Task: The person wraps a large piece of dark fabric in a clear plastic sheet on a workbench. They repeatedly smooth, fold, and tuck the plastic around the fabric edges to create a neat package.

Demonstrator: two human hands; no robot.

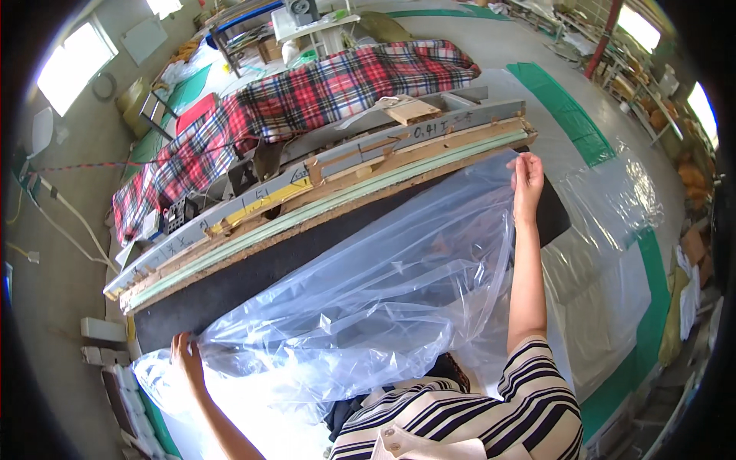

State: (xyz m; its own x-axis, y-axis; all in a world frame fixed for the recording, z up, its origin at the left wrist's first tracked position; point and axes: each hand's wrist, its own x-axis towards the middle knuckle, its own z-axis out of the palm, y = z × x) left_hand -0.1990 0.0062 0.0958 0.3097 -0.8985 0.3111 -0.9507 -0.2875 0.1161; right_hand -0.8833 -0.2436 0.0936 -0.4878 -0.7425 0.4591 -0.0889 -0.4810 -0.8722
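A large clear plastic sheet (368, 284) is stretched between my hands over a long black tabletop (253, 287). At the sheet's far right corner, my right hand (527, 178) pinches the edge, arm reaching forward. My left hand (186, 354) grips the sheet's gathered edge near the tabletop's left end. Between them the upper edge runs taut on a slant, while the lower part hangs in loose folds toward my body. Along the tabletop's far side lies a pale green strip (330, 209) on a wooden rail.
Behind the rail stands a grey beam (276, 192) with handwritten marks. A plaid blanket (345, 84) covers something long beyond it. Clear film (606, 199) and green strips (563, 115) lie on the floor at right. Cluttered shelves (636, 100) line the right wall.
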